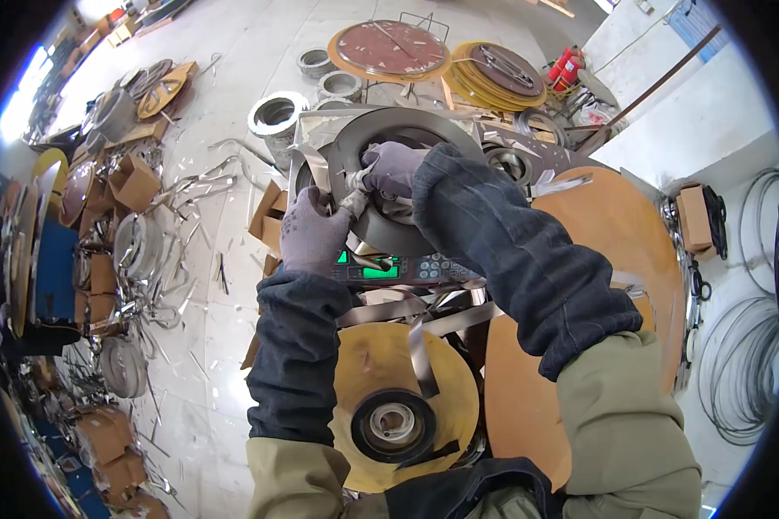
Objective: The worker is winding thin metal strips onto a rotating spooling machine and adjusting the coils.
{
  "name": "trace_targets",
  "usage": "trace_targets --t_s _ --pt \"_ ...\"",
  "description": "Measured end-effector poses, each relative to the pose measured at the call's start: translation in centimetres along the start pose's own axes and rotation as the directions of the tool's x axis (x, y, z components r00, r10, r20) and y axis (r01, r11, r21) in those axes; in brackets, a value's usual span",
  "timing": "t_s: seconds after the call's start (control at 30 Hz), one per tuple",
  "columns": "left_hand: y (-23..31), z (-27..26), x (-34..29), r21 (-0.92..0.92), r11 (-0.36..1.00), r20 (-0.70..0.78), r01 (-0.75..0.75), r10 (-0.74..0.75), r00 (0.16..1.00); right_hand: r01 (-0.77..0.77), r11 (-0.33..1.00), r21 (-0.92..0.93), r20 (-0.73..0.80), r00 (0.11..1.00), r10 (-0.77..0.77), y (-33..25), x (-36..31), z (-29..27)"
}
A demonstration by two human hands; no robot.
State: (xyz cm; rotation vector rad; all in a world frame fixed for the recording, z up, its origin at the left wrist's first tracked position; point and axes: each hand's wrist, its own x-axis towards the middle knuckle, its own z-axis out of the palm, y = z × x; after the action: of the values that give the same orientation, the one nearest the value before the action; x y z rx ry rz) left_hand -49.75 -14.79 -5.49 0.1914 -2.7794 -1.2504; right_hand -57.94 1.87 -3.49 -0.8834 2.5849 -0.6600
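In the head view, we find a broad, dark grey, ring-shaped coil [346,149] lying flat behind a dark control panel with green-lit displays [437,269]. Both hands wear grey-purple gloves. The left hand [318,232] is at the coil's left side, fingers curled inward, thumb toward the fingertips. The right hand [392,169] reaches over the coil's open centre, fingers bent down toward the left fingertips. Both sets of fingers are nearly closed and meet at the coil's left band; we cannot tell whether either hand grips the coil or something smaller. Just above the left hand, we note a flat, shiny silver metal strip [315,164].

Nearer our body, a yellow round disc [446,363] bears a black ring-shaped roll with a pale core [363,421]. A second silver strip [421,359] overlaps its upper part. To the right, we see a large orange-brown disc [528,398].
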Motion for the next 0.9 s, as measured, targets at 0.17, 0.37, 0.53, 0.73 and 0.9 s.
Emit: trace_targets --t_s 0.17,0.37,0.53,0.73,0.9 --pt "-0.3 0.6 0.1 0.028 0.999 -0.037 -0.020 0.021 0.999 -0.257 0.943 0.209 -0.005 0.964 0.264 -0.2 0.2 0.8" --pt "-0.8 1.5 0.1 0.083 0.994 -0.070 -0.069 0.075 0.995 -0.289 0.868 0.404 -0.163 0.911 0.379 -0.2 -0.5 2.0" --pt "-1.2 1.0 0.1 -0.072 0.997 -0.017 0.029 -0.031 0.999 -0.307 0.859 0.409 -0.122 0.915 0.385 -1.2 -0.3 1.9" --pt "-2.4 2.1 0.6 -0.064 0.992 -0.085 -0.113 0.107 0.991 -0.162 0.898 0.408 -0.184 0.949 0.255 3.0 0.4 4.0" --pt "-0.4 0.7 -0.2 -0.057 0.998 -0.029 -0.015 0.013 0.999 -0.264 0.885 0.384 -0.138 0.931 0.338 0.4 0.0 2.0"
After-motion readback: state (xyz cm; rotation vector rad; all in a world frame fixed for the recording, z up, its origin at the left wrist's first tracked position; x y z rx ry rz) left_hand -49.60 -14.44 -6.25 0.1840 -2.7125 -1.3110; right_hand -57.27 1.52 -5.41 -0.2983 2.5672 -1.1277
